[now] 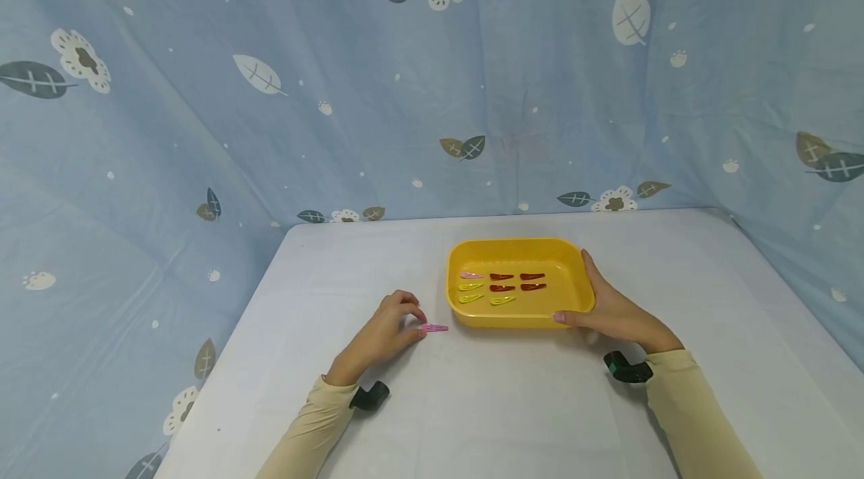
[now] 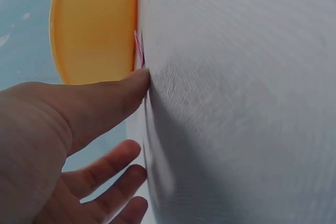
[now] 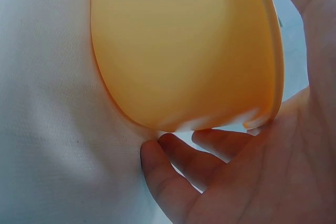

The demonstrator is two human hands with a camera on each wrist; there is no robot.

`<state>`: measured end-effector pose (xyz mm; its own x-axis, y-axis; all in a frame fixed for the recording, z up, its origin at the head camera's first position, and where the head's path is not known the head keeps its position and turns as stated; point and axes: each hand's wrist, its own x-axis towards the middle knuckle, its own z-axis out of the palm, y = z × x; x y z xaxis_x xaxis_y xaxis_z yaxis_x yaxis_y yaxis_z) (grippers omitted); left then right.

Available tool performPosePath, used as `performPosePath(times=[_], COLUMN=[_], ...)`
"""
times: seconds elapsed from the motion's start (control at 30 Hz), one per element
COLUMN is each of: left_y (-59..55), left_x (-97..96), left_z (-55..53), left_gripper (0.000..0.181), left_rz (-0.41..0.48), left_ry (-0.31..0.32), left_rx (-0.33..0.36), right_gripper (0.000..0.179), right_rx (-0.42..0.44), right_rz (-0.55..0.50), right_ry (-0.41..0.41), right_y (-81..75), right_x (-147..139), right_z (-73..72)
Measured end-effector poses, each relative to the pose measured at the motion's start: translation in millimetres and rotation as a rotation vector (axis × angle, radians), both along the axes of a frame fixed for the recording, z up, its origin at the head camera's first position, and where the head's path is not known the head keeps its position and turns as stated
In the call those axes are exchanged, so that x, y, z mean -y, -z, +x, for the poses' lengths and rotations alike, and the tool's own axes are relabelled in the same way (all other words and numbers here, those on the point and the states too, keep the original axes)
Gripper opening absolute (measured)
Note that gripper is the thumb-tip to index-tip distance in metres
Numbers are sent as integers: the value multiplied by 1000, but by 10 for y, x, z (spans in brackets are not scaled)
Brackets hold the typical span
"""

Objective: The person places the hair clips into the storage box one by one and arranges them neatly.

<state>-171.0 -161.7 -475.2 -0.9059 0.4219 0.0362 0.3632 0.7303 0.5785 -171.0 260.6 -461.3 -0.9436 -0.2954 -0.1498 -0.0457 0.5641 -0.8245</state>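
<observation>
A pink snap hair clip (image 1: 435,327) lies on the white table just left of the tray's front corner. My left hand (image 1: 385,333) pinches its left end between thumb and forefinger; in the left wrist view the thumb (image 2: 113,100) hides part of the clip. My right hand (image 1: 617,312) grips the right end of a yellow tray (image 1: 520,321), thumb at the front rim and fingers along the side. In the tray, a pink clip (image 1: 471,275) lies at the left, above yellow clips (image 1: 470,298). Several red clips (image 1: 502,288) lie right of them.
A white cloth (image 1: 486,404) covers the table. Blue patterned fabric (image 1: 378,112) hangs behind it and at the sides. Dark wrist cameras sit at the left cuff (image 1: 370,396) and the right cuff (image 1: 628,367).
</observation>
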Motion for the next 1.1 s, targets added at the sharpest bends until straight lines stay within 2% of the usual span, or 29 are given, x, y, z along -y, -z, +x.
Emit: performPosePath(times=[0.33, 0.7, 0.97, 1.1], left_y=[1, 17, -50, -81], left_x=[-27, -23, -22, -15], left_z=[-9, -11, 6, 12], left_gripper=[5, 5, 4, 5], left_rz=[-11, -14, 5, 10], left_ry=[13, 13, -2, 8], left_rx=[-13, -65, -34, -58], right_gripper=[135, 134, 135, 135], right_rx=[-2, -1, -2, 1], right_rz=[-5, 0, 3, 5], right_ry=[-2, -2, -6, -3], right_y=[6, 6, 7, 8], right_x=[-1, -2, -14, -15], right_z=[2, -5, -4, -2])
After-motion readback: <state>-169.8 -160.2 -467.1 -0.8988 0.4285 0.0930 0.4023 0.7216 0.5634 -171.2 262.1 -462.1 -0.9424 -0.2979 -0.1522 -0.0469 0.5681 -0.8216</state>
